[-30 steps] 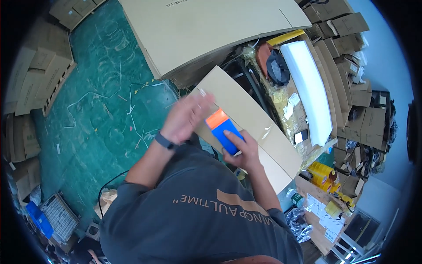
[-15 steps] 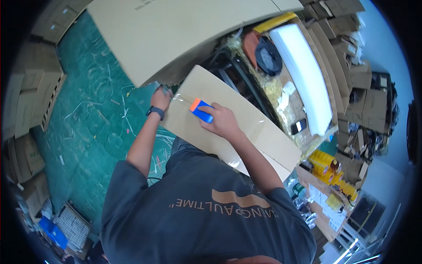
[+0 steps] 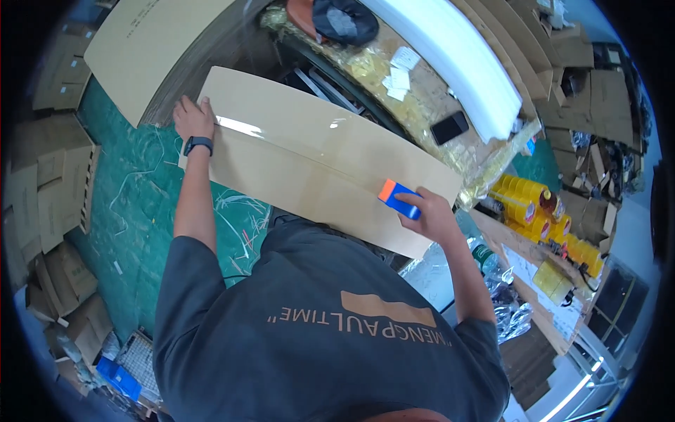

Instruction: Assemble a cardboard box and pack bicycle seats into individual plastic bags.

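Note:
A long brown cardboard box (image 3: 302, 184) lies slantwise in front of me, its seam running lengthwise along the top. Clear shiny tape (image 3: 241, 127) covers the seam from the left end toward the right. My left hand (image 3: 193, 121), wearing a dark wrist band, rests on the box's left end with its fingers stretched and apart. Near the right end, my right hand (image 3: 430, 215) grips a blue and orange tape dispenser (image 3: 401, 199) against the top of the box. The dispenser's underside is hidden.
A large cardboard sheet or box (image 3: 158, 49) stands beyond the left end. Behind, a worktable carries a phone (image 3: 449, 128), white foam (image 3: 457, 60) and a dark cap-like item (image 3: 344, 21). Yellow tape rolls (image 3: 520, 200) and a plastic bottle (image 3: 484, 257) are at right. Scraps litter the green floor (image 3: 126, 260).
My right hand has drawn the tape dispenser rightward along the seam, from the left part to near the right end. My left hand now lies spread on the left end. The view has shifted.

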Tool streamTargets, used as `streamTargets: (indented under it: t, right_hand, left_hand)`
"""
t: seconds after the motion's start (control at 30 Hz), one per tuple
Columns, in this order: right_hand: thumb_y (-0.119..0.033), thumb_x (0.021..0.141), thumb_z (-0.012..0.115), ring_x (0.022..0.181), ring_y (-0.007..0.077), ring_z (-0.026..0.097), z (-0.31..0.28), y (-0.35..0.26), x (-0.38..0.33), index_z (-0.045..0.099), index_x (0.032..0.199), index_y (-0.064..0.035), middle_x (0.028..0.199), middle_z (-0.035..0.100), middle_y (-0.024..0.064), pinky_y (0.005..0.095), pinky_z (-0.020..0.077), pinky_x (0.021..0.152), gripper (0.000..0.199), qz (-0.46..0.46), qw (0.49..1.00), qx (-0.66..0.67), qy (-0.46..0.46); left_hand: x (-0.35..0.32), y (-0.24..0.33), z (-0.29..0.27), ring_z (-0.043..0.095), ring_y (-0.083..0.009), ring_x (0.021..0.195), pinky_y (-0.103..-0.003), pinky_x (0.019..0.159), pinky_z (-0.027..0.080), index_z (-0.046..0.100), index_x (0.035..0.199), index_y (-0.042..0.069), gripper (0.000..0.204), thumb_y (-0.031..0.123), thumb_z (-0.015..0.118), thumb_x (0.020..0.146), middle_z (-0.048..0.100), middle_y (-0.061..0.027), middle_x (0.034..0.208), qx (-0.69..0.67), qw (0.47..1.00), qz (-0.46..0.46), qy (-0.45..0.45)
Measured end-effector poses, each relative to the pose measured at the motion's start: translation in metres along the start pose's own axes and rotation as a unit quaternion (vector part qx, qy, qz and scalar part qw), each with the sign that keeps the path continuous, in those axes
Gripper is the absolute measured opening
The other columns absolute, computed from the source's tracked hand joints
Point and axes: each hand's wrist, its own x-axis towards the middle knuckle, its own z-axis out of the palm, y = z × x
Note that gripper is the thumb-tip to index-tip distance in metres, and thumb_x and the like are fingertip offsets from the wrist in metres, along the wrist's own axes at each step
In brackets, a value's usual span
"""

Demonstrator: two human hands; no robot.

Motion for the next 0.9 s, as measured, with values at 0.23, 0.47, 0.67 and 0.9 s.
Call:
streamTargets:
  t: [0.23, 0.47, 0.67, 0.9]
  right_hand:
    - [-0.027, 0.078, 0.08, 0.085, 0.0366, 0.071, 0.019, 0.056, -0.023, 0.077, 0.117, -0.019, 0.096, 0.068, 0.0136, 0.0467, 0.0588, 0.078, 0.04, -0.076, 0.995, 0.036, 0.06]
    - [-0.03, 0.072, 0.082, 0.089, 0.0369, 0.071, -0.021, 0.218, -0.202, 0.077, 0.119, -0.0215, 0.096, 0.068, 0.0136, 0.049, 0.0583, 0.081, 0.048, 0.076, 0.996, -0.029, -0.046]
    - [-0.034, 0.07, 0.081, 0.09, 0.0384, 0.07, 0.092, 0.272, -0.149, 0.076, 0.111, -0.0129, 0.09, 0.067, 0.0149, 0.0496, 0.0582, 0.079, 0.046, 0.03, 0.999, 0.028, 0.033]
    - [-0.028, 0.07, 0.083, 0.093, 0.0377, 0.073, 0.108, 0.289, -0.119, 0.077, 0.108, -0.0127, 0.094, 0.072, 0.0152, 0.0496, 0.06, 0.083, 0.042, 0.09, 0.988, -0.043, -0.117]
  left_hand:
    - [-0.254, 0.282, 0.032, 0.02, -0.0409, 0.161, -0.056, 0.13, 0.014, 0.032, 0.161, -0.007, 0.089, 0.053, 0.056, 0.101, 0.028, -0.0266, 0.171, 0.017, 0.971, 0.22, -0.091]
    - [-0.277, 0.297, 0.049, 0.014, -0.04, 0.162, -0.058, 0.131, 0.007, 0.026, 0.164, -0.006, 0.098, 0.059, 0.059, 0.098, 0.022, -0.0252, 0.173, 0.03, 0.967, 0.243, -0.072]
    - [-0.282, 0.294, 0.058, 0.014, -0.0406, 0.162, -0.058, 0.13, 0.008, 0.024, 0.164, -0.007, 0.096, 0.058, 0.056, 0.1, 0.02, -0.0254, 0.173, 0.035, 0.966, 0.247, -0.07]
    - [-0.27, 0.284, 0.051, 0.021, -0.0438, 0.16, -0.055, 0.13, 0.014, 0.032, 0.161, -0.008, 0.086, 0.047, 0.061, 0.101, 0.027, -0.0288, 0.17, -0.006, 0.96, 0.268, -0.082]
